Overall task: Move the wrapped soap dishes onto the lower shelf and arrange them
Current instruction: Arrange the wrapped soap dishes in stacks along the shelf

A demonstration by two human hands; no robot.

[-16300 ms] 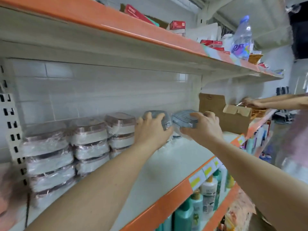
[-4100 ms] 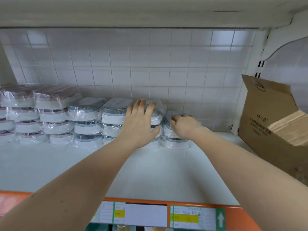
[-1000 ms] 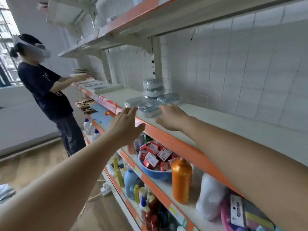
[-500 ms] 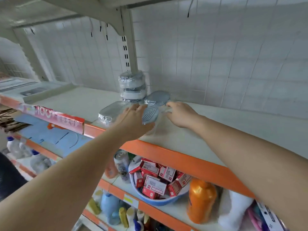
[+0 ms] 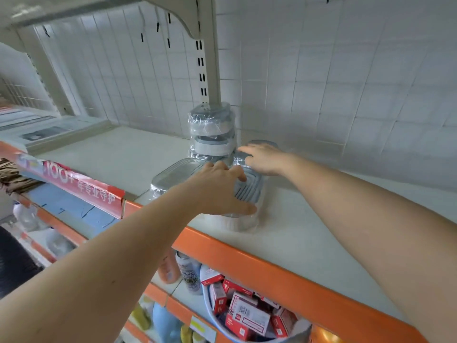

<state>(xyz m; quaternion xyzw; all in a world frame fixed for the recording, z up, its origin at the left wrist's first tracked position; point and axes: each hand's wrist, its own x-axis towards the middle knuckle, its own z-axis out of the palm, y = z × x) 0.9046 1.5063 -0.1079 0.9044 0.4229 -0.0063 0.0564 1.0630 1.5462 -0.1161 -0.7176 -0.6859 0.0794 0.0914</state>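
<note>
Several plastic-wrapped grey and white soap dishes sit on a white shelf (image 5: 106, 154) with an orange front edge. A stack of three (image 5: 211, 129) stands upright against the tiled back wall by the shelf post. A single dish (image 5: 173, 177) lies flat near the front edge. My left hand (image 5: 220, 191) lies over the nearest dish (image 5: 248, 194), thumb along its front side and fingers curled over the ribbed lid. My right hand (image 5: 262, 158) rests on another wrapped dish (image 5: 265, 144) behind it, next to the stack.
A flat boxed item (image 5: 49, 132) lies at the shelf's far left. Below, a blue basin of red and white small boxes (image 5: 247, 315), an orange bottle (image 5: 169, 268) and a can (image 5: 189, 273) fill the lower shelf. A red banner (image 5: 81, 184) hangs on the left edge.
The view has come closer to the dishes. My left hand has closed over the nearest dish and my right hand has slid further back onto the rear dish.
</note>
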